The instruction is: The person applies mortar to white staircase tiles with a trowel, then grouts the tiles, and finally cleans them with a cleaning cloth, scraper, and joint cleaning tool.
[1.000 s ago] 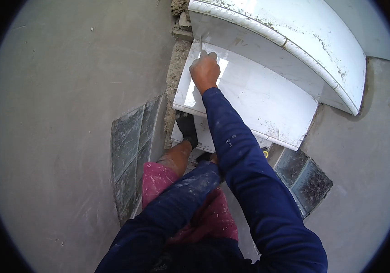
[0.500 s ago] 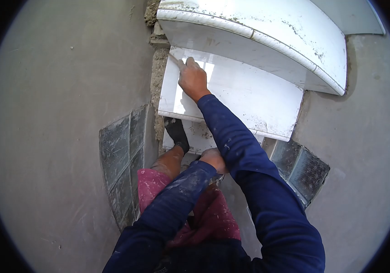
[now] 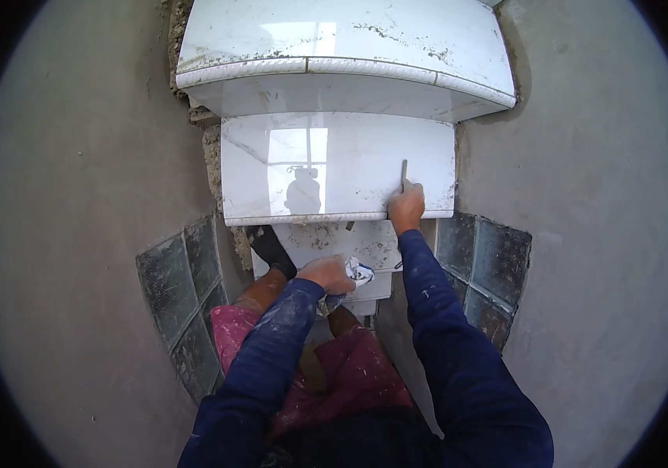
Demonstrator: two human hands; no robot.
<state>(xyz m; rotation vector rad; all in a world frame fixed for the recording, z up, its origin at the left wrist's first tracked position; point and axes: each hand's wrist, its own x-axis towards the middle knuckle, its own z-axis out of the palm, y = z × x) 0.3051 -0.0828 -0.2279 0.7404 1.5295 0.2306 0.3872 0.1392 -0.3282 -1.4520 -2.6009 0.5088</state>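
Note:
My right hand (image 3: 406, 207) is closed around a thin, greyish stick-like tool (image 3: 405, 170), which points away from me over the right part of the glossy white tiled step (image 3: 365, 148). The fingers are at the step's front edge, and dirt specks lie on the tile beside them. Lower down and to the left, my left hand (image 3: 326, 274) is closed on a crumpled white-and-blue piece, a bag or a cloth (image 3: 359, 271). It hovers in front of the lower, mortar-spotted tile face.
Another white step (image 3: 334, 31) with a ribbed nosing rises behind. Rough broken mortar (image 3: 213, 160) runs along the left wall. Glass blocks are set into the left wall (image 3: 166, 288) and right wall (image 3: 497, 246). My foot in a black sock (image 3: 271, 248) stands at lower left.
My right hand has moved with the tool from the step's back left corner to its front right. My left hand has shifted left, bringing the crumpled piece into sight. The view has turned.

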